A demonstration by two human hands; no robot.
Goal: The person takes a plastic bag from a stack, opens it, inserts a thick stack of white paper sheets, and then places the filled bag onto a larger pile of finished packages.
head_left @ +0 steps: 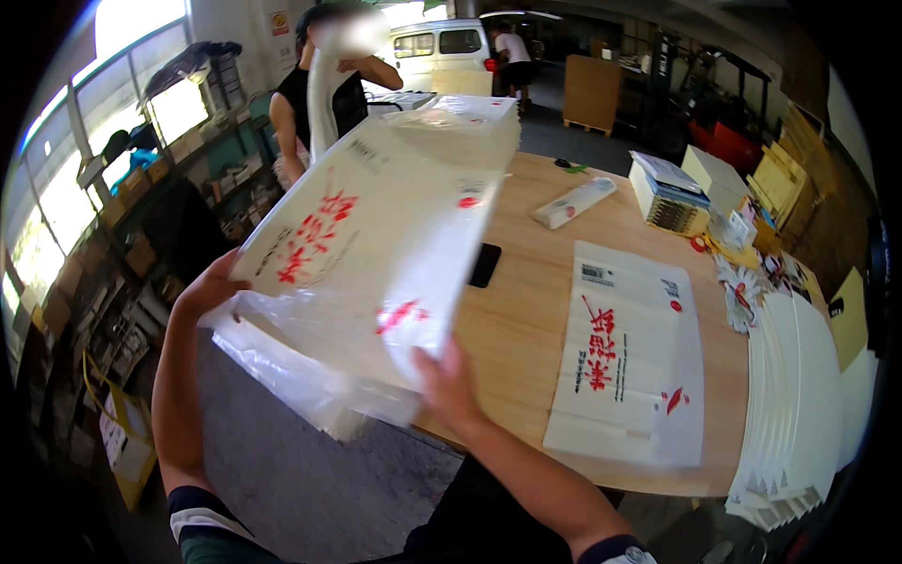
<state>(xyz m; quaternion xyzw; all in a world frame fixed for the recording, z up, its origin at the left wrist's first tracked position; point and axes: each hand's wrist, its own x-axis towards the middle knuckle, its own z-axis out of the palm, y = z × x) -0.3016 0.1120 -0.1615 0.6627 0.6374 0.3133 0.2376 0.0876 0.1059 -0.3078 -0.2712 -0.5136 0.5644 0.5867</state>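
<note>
We see a wooden table [526,320]. On it lie a flat printed bag [631,362] near right, a black phone [485,264], a rolled bag [573,203] farther off, and a white sheet stack [794,414] at right.

Both forearms rise from the lower edge, bare below dark striped sleeves. The left hand [209,289] is raised at the left, fingers curled in a grip. The right hand [449,383] sits lower and nearer the centre, thumb and fingers pinching closed.
</note>
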